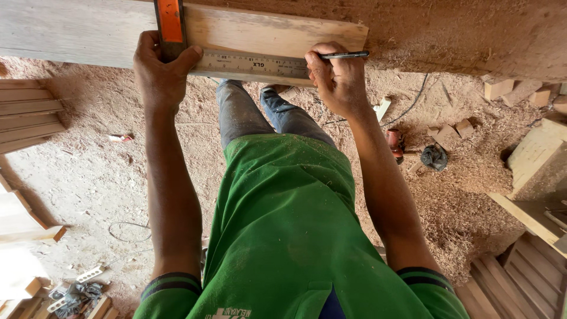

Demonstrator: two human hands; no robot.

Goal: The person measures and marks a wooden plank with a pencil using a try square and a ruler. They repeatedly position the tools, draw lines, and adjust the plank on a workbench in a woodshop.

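Square [236,59]: stiff metal, light | left hand [160,74] clamped its stock at 9 o'clock | right hand [338,80] pinched pen [344,55] at 3 o'clock | board [248,32]: rigid, judged heavy.

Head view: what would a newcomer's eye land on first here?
The two hands at the top: the left hand presses a metal square with an orange handle flat on a wooden board, while the right hand holds a black pen at the ruler's end. Below, a green shirt fills the middle, over a sawdust-covered floor.
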